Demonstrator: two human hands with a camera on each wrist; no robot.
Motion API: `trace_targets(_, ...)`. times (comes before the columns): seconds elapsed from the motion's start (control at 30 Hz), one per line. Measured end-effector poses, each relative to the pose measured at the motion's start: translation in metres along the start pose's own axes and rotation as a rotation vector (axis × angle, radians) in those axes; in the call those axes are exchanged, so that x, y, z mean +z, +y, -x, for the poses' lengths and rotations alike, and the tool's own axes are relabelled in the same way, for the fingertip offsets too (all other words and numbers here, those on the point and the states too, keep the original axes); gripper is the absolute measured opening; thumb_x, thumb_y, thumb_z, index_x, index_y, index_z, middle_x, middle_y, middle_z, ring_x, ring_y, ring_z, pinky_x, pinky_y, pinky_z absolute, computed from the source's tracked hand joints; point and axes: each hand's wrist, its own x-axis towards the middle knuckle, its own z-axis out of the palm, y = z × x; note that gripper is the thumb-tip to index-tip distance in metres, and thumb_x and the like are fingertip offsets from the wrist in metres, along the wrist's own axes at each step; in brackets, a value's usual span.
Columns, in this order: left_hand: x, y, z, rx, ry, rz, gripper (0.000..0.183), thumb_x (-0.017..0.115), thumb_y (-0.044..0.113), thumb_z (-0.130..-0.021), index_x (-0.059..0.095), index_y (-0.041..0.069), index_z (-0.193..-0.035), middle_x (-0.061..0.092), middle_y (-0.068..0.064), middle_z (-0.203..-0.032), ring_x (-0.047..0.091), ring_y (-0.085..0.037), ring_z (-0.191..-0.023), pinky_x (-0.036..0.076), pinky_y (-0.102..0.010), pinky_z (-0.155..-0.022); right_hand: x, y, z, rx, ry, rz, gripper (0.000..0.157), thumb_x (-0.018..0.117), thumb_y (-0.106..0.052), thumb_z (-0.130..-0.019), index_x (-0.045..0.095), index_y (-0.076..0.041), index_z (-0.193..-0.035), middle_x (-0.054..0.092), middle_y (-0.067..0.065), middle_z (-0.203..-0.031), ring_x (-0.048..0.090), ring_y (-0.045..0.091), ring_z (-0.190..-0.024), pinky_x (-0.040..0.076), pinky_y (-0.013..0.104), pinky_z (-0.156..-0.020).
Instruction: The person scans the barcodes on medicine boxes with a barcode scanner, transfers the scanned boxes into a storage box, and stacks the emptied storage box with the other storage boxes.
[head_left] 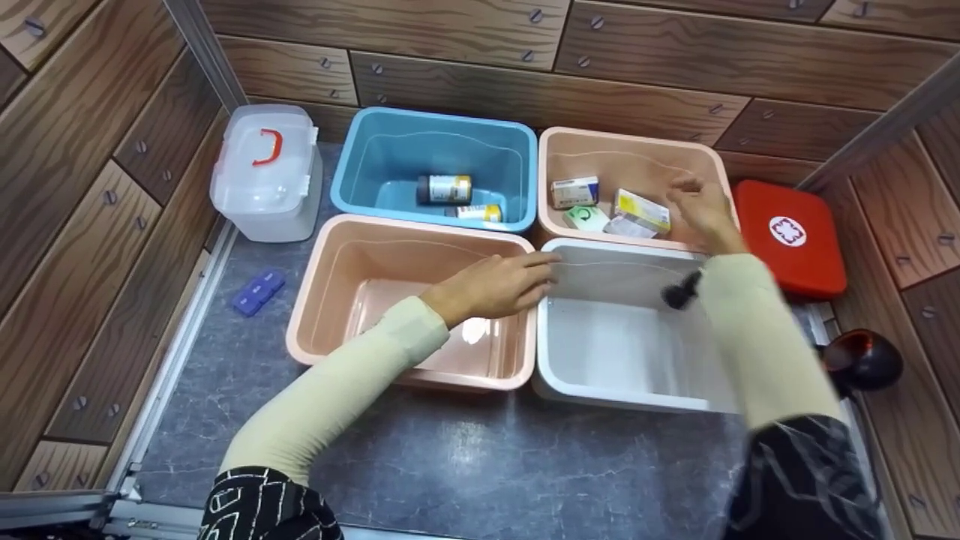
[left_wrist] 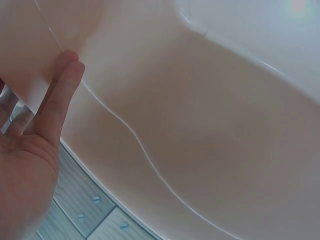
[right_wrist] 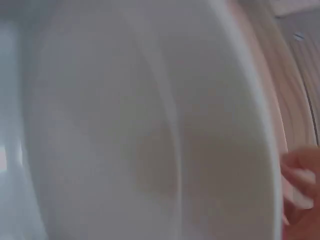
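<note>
My left hand (head_left: 499,286) hangs over the right side of the front peach bin (head_left: 405,255), its fingers reaching toward the white bin (head_left: 607,345). In the left wrist view, the fingers (left_wrist: 62,100) are extended with nothing in them. My right hand (head_left: 705,211), blurred, is over the right part of the back peach bin (head_left: 630,161), fingers loosely bent and no object showing in them. Left of it in that bin lie a yellow-and-white medicine box (head_left: 643,212), a white-and-blue box (head_left: 575,192) and a green-and-white box (head_left: 586,218).
A blue bin (head_left: 375,165) at back left holds two dark bottles with white-and-yellow labels (head_left: 450,189). A clear lidded box (head_left: 266,172) stands left, near a purple pill organizer (head_left: 259,292). On the right are a red first-aid case (head_left: 795,259) and a black lamp (head_left: 866,361).
</note>
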Motion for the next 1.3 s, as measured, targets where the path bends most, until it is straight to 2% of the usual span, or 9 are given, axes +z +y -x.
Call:
trace_targets(0.1,0.0,0.0,0.001,0.001,0.0,0.001,0.045,0.043,0.033,-0.118,0.061,0.013,-0.154,0.043,-0.005,-0.174,0.068,-0.029,-0.134,0.059,-0.048,-0.11,-0.021,-0.011,0.014,-0.198,-0.111,0.302,0.04,0.059,-0.022,-0.111,0.062,0.003,-0.142,0.063,0.027,-0.144,0.059,0.039,-0.132,0.048,0.044,-0.111)
trace_targets(0.17,0.0,-0.001,0.003,-0.007,0.007,-0.007,0.044,0.044,0.033,-0.118,0.06,0.013,-0.154,0.042,-0.004,-0.174,0.067,-0.029,-0.135,0.059,-0.048,-0.109,-0.035,-0.02,0.027,-0.282,-0.156,0.398,0.041,0.061,-0.025,-0.112,0.063,0.003,-0.143,0.065,0.029,-0.143,0.061,0.042,-0.132,0.048,0.046,-0.11)
trace_targets(0.3,-0.003,-0.004,0.006,-0.015,0.01,-0.012,0.044,0.046,0.033,-0.118,0.059,0.013,-0.155,0.042,-0.004,-0.175,0.067,-0.031,-0.135,0.058,-0.049,-0.11,-0.061,-0.02,0.061,-0.367,-0.103,0.438,0.037,0.068,-0.027,-0.109,0.07,-0.004,-0.138,0.072,0.023,-0.135,0.064,0.004,-0.115,0.045,0.017,-0.094)
trace_targets(0.43,-0.005,-0.006,0.006,-0.013,0.002,-0.005,0.044,0.047,0.032,-0.117,0.06,0.012,-0.154,0.041,-0.005,-0.175,0.064,-0.031,-0.14,0.058,-0.052,-0.11,-0.085,0.001,0.098,-0.396,-0.036,0.38,0.035,0.073,-0.026,-0.107,0.072,-0.007,-0.136,0.075,0.002,-0.129,0.053,-0.018,-0.107,0.037,0.006,-0.09)
trace_targets(0.53,-0.005,-0.006,0.005,-0.019,-0.007,-0.002,0.043,0.047,0.032,-0.117,0.06,0.012,-0.154,0.041,-0.005,-0.175,0.062,-0.03,-0.143,0.057,-0.052,-0.112,-0.097,0.023,0.123,-0.381,-0.013,0.307,0.037,0.073,-0.023,-0.107,0.07,-0.006,-0.139,0.069,-0.023,-0.124,0.053,-0.018,-0.112,0.037,0.003,-0.092)
trace_targets(0.63,-0.005,-0.006,0.005,-0.021,-0.012,0.003,0.044,0.046,0.032,-0.118,0.06,0.013,-0.155,0.041,-0.005,-0.175,0.061,-0.03,-0.144,0.056,-0.051,-0.113,-0.103,0.047,0.144,-0.339,-0.022,0.218,0.041,0.069,-0.018,-0.109,0.064,-0.006,-0.147,0.063,-0.036,-0.124,0.06,-0.017,-0.11,0.042,0.002,-0.094)
trace_targets(0.87,-0.003,-0.002,0.005,-0.039,-0.015,0.002,0.042,0.045,0.034,-0.118,0.063,0.016,-0.152,0.04,-0.004,-0.176,0.068,-0.03,-0.134,0.058,-0.048,-0.111,-0.097,0.102,0.186,-0.271,-0.126,0.07,0.056,0.061,-0.012,-0.112,0.045,-0.017,-0.166,0.064,-0.028,-0.134,0.075,-0.003,-0.1,0.061,0.018,-0.074)
trace_targets(1.13,-0.003,0.002,0.001,-0.091,0.032,0.043,0.044,0.049,0.032,-0.115,0.061,0.016,-0.155,0.028,-0.012,-0.18,0.076,-0.029,-0.105,0.063,-0.045,-0.098,-0.083,0.141,0.221,-0.133,-0.212,-0.103,0.066,0.057,-0.014,-0.114,0.029,-0.021,-0.174,0.057,-0.022,-0.14,0.068,-0.006,-0.116,0.063,0.021,-0.089)
trace_targets(1.3,-0.004,0.006,-0.004,-0.207,0.027,0.022,0.05,0.048,0.038,-0.115,0.055,0.021,-0.161,0.039,-0.01,-0.175,0.074,-0.031,-0.111,0.061,-0.049,-0.102,-0.076,0.155,0.23,-0.12,-0.287,-0.324,0.069,0.049,-0.002,-0.113,0.024,-0.019,-0.175,0.061,-0.009,-0.141,0.07,0.003,-0.118,0.063,0.026,-0.092)
